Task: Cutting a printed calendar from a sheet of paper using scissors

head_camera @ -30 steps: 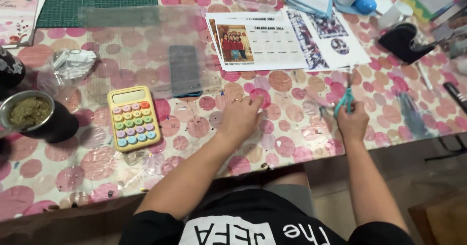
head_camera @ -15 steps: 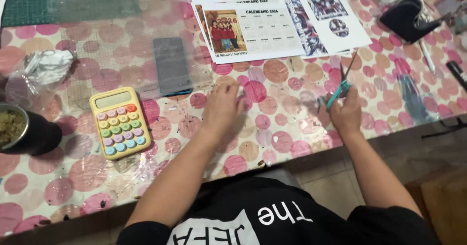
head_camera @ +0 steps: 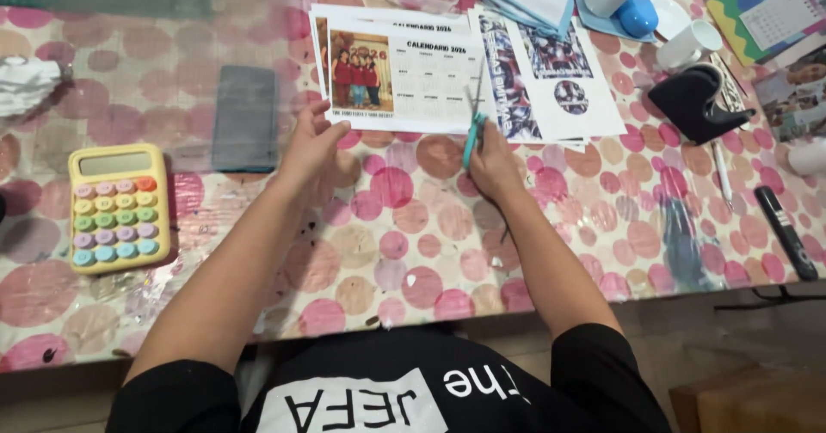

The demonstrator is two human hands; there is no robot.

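Pink-spotted table [head_camera: 404, 252] carries a printed calendar sheet [head_camera: 404, 76], its near edge pinched by the left hand [head_camera: 314, 145]; beside it the right hand [head_camera: 495, 162] grips teal scissors [head_camera: 473, 128], best cutting slowly along the border.

Counter [head_camera: 404, 227]: glossy plastic cover, spotted pink, creased in places. Calendar sheet [head_camera: 404, 80]: matt printed paper. Scissors [head_camera: 472, 132]: metal blades, teal plastic handles. Calculator [head_camera: 116, 207]: smooth yellow plastic, pastel keys. Tape dispenser [head_camera: 693, 104]: matt black plastic.
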